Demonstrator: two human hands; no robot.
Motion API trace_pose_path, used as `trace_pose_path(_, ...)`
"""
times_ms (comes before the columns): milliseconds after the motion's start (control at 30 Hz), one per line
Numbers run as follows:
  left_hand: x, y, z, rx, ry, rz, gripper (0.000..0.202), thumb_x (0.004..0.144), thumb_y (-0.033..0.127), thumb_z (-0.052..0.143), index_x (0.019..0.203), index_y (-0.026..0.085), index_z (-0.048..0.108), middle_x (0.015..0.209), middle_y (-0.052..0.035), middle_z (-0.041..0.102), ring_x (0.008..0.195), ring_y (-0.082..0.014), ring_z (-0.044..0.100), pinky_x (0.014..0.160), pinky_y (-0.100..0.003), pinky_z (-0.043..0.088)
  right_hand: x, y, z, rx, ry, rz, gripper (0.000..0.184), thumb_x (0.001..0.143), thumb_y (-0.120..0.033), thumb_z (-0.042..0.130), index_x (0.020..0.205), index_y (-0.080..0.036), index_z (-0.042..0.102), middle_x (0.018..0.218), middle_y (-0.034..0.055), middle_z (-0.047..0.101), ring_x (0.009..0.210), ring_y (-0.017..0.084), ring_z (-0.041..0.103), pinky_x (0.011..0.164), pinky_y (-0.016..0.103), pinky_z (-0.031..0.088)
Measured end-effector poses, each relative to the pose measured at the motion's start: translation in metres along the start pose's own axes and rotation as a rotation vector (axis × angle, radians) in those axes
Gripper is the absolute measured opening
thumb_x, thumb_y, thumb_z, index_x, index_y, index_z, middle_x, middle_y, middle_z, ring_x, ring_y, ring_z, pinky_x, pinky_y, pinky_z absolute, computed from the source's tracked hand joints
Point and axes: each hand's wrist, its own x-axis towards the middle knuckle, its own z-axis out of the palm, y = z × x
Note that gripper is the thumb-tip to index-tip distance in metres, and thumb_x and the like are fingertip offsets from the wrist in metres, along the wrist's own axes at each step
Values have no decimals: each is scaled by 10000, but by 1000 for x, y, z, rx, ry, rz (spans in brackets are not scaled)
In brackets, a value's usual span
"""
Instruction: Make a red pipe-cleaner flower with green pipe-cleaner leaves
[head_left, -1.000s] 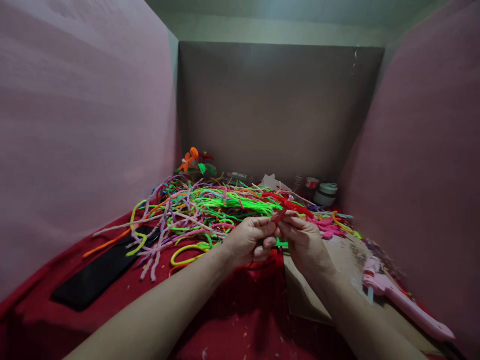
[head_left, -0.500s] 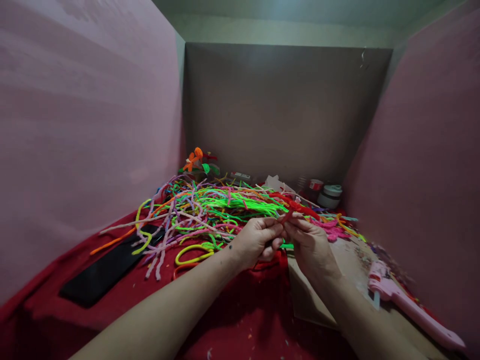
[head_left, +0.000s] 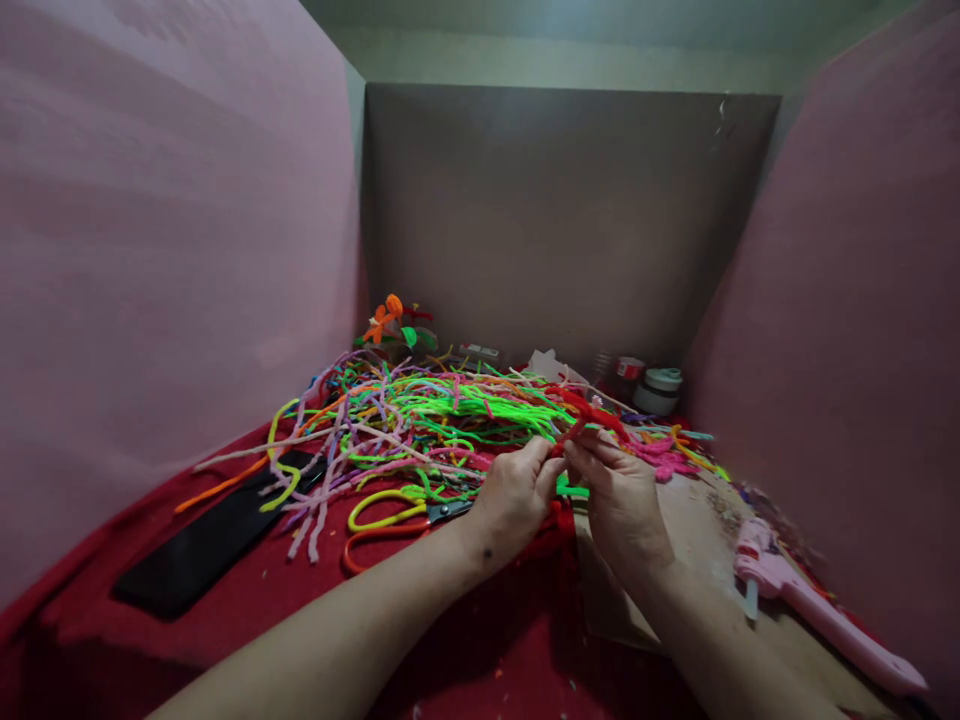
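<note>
Where my hands meet: just in front of the pile, above the middle of the surface (head_left: 465, 660), their fingertips close together on one red fuzzy stem (head_left: 576, 430).
Left hand (head_left: 517, 495): curled, its thumb and forefinger pinching the lower end of the stem.
Right hand (head_left: 622, 500): pinching the same stem between thumb and fingertips, the palm partly closed.
Red stem: slanting up out of my fingertips, in front of more red pieces; I cannot tell whether it is joined to them.
Scissors (head_left: 433, 516): lying on the red cloth just left of my left wrist, yellow and orange handles toward the left edge, blades running out of sight behind my hand.
Pile of coloured stems (head_left: 487, 405): spread along the far part of the surface, bright green ones on top.
Black phone (head_left: 202, 550): flat near the left edge, a few stems lying over its far end.
Pink glue gun (head_left: 806, 602): on its side by the right edge, beside the tan board (head_left: 697, 520).
Far left corner: an orange flower (head_left: 386, 315) standing above the pile.
Far right corner: a pale lidded jar (head_left: 658, 390).
</note>
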Motion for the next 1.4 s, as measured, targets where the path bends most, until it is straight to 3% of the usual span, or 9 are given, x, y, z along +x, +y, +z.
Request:
trace_pose_path(133, -4, -5, 3, 140, 42, 31, 176, 845, 306, 417, 713, 210, 483, 605, 6, 458, 550, -132, 418, 561, -238, 275, -4, 1, 0, -40, 2, -25, 120, 602, -241, 741, 715, -214, 710, 730, 2, 663, 721, 163, 555, 695, 308, 421)
trace_pose_path(300, -4, -3, 1, 78, 58, 30, 136, 840, 323, 432, 775, 222, 495, 591, 13, 453, 528, -138, 418, 545, -233, 264, -7, -2, 1, -92, -12, -70, 117, 619, -247, 729, 726, -209, 705, 733, 3, 662, 709, 166, 551, 687, 307, 423)
trace_pose_path(500, -4, -3, -2, 37, 24, 69, 208, 861, 324, 394, 718, 215, 499, 559, 34, 424, 485, -103, 373, 526, -220, 267, -9, -5, 3, -134, -18, -77, 118, 633, -282, 722, 731, -219, 703, 751, 6, 660, 717, 167, 551, 690, 303, 430)
trace_pose_path(700, 1, -1, -1, -236, -49, -101, 254, 828, 361, 446, 641, 193, 477, 451, 53, 440, 376, -70, 377, 428, -197, 274, -4, 0, 2, -49, -52, -24, 150, 639, -277, 719, 767, -202, 701, 737, 7, 657, 661, 148, 530, 631, 278, 416)
trace_pose_path(867, 5, 2, -2, -565, -130, -285, 186, 781, 341, 506, 705, 172, 500, 446, 60, 480, 288, -59, 400, 311, -169, 235, -1, 1, 3, 59, -86, 22, 148, 618, -234, 729, 756, -197, 692, 729, 0, 655, 663, 144, 537, 647, 285, 418)
trace_pose_path(1033, 8, -1, -4, -765, -215, -326, 243, 733, 377, 578, 690, 153, 493, 460, 43, 523, 288, -65, 438, 283, -158, 284, 0, -1, 3, 102, -101, 45, 117, 607, -207, 724, 719, -197, 691, 766, 12, 669, 730, 169, 571, 700, 309, 438)
trace_pose_path(1200, 11, -7, -9, -869, -314, -401, 263, 735, 384, 596, 709, 135, 515, 471, 35, 537, 273, -49, 414, 257, -143, 262, 2, -3, 4, 167, -155, 79, 132, 578, -182, 734, 704, -207, 706, 682, -9, 656, 645, 141, 563, 643, 282, 451)
trace_pose_path(1400, 15, -8, -16, -839, -387, -391, 242, 756, 362, 582, 735, 125, 539, 474, 22, 554, 276, -55, 429, 257, -136, 266, -1, 0, 7, 231, -287, 118, 143, 665, -254, 684, 800, -213, 708, 673, 2, 672, 576, 154, 581, 564, 297, 457)
